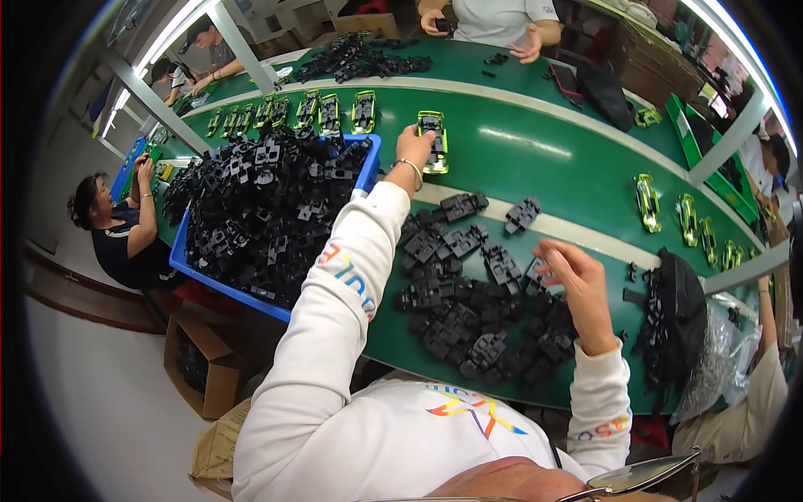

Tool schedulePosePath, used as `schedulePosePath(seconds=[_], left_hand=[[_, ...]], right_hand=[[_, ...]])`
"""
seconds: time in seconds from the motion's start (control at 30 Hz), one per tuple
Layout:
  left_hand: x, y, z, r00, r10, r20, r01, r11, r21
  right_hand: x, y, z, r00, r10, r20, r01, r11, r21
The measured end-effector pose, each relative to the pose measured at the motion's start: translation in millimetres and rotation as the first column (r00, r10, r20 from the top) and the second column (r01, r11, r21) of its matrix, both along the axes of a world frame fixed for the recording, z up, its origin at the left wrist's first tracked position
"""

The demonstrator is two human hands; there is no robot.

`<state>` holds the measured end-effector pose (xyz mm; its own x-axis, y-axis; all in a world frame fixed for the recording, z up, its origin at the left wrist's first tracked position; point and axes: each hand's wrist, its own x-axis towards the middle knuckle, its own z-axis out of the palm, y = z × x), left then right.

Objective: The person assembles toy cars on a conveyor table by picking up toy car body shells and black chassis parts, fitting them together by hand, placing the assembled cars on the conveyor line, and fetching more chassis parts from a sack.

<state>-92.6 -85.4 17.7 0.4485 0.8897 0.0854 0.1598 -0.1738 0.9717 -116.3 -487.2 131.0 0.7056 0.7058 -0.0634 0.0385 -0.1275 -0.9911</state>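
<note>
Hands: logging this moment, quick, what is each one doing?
Left hand: closed on a yellow-green toy car on the belt.
Right hand: loosely curled above black plastic parts; grip contents unclear.

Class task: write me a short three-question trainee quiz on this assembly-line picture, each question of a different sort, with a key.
1. True or false: the left hand rests on a yellow-green toy car on the green belt.
2. Where is the right hand? A) inside the blue bin B) above the loose pile of black parts C) on the black bag
3. Fill in: the blue bin is heaped with ____ plastic parts.

Key: 1 true; 2 B; 3 black.
</note>
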Motion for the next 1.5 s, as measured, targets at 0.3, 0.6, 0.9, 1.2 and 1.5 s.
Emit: schedulePosePath(seconds=[0.3, 0.6, 0.9, 1.2, 1.5], left_hand=[[51.7, 137.2, -32.9, 0.904, 0.186, -0.386, -0.090, 0.963, 0.252], [62.1, 158.1, -33.8, 0.716, 0.343, -0.608, -0.036, 0.888, 0.459], [41.8, 7.0, 35.3, 0.897, -0.126, -0.423, 0.347, 0.795, 0.498], [18.5, -165.3, 52.3, 0.602, -0.461, -0.652, 0.778, 0.523, 0.348], [4.4, -195.2, 37.5, 0.667, -0.378, -0.642, 0.734, 0.481, 0.479]], right_hand=[[47.0, -54.7, -9.5, 0.968, -0.249, 0.014, 0.249, 0.961, -0.117], [140.0, -59.3, -30.4, 0.865, -0.373, 0.335, 0.419, 0.905, -0.076], [269.4, -78.9, -84.8, 0.370, -0.153, 0.916, 0.825, 0.507, -0.249], [264.2, -79.8, -91.6, 0.477, -0.119, 0.871, 0.783, 0.508, -0.360], [212.6, -65.9, -68.7, 0.428, -0.117, 0.896, 0.675, 0.701, -0.230]])
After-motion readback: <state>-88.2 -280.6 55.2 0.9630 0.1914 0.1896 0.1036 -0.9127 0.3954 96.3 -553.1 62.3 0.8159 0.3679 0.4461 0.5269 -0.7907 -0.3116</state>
